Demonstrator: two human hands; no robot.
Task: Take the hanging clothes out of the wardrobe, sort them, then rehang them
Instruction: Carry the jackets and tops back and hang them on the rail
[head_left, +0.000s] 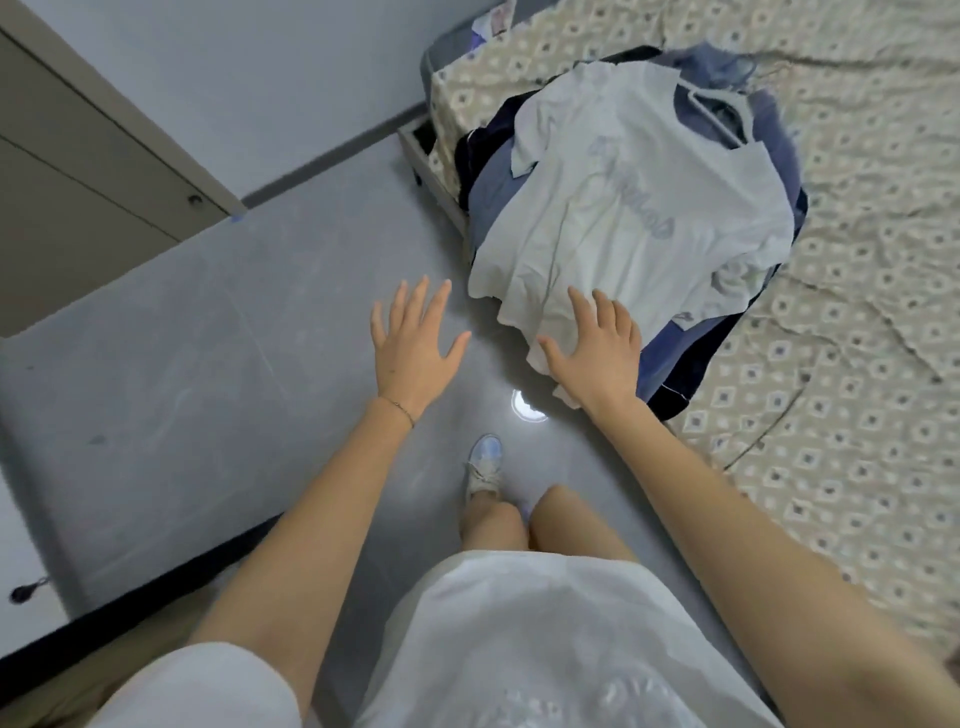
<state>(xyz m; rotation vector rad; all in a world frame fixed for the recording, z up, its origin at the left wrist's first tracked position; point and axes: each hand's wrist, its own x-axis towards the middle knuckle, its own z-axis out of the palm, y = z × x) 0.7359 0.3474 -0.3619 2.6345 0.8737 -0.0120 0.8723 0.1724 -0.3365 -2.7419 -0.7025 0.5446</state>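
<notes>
I look down at both my arms, stretched out in front of me. My left hand (415, 343) hangs over the grey floor (208, 364), fingers straight and spread, holding nothing. A thin bracelet (397, 406) circles its wrist. My right hand (597, 353) is also flat and spread wide, holding nothing. It sits at the lower hem of a white T-shirt (639, 218); I cannot tell whether it touches the cloth.

The T-shirt lies face up on top of a pile of clothes (498, 182), blue and dark garments heaped on the corner of a bed (857, 312) with a beige diamond-patterned cover. A white hanger (727, 111) shows at the shirt's neck. At the upper left is a beige cabinet door (78, 182) with a small round knob. Below me are my white skirt and one pale shoe (483, 467).
</notes>
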